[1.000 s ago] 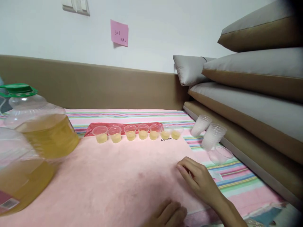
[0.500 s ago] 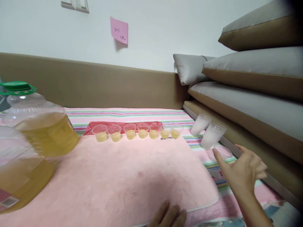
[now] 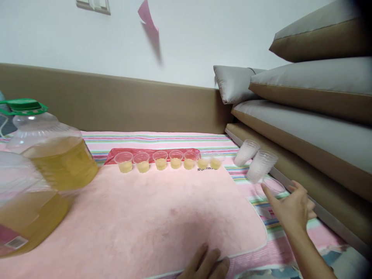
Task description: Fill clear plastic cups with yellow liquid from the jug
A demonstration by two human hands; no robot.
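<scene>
My right hand (image 3: 293,205) is at the right, thumb and fingers spread apart beside a clear plastic cup (image 3: 274,186). The thumb reaches the cup's near side; whether it touches cannot be made out. Just beyond stand two leaning stacks of clear cups, a nearer stack (image 3: 261,166) and a farther stack (image 3: 247,153). My left hand (image 3: 206,263) lies at the bottom edge on the pink mat (image 3: 130,217), fingers slightly apart and holding nothing; its palm is out of frame. A row of small cups (image 3: 161,161) with yellow liquid lines the mat's far edge.
Two large bottles of yellow liquid, a green-capped bottle (image 3: 64,166) and a nearer bottle (image 3: 35,221), stand at the left. A red plastic wrapper (image 3: 116,155) lies behind the cups. Grey and brown cushions (image 3: 314,112) are piled at the right. A pink note (image 3: 148,15) hangs on the wall.
My right hand has shifted slightly left, closer about the clear cup. The pink note has curled upward. My left hand stays nearly in place.
</scene>
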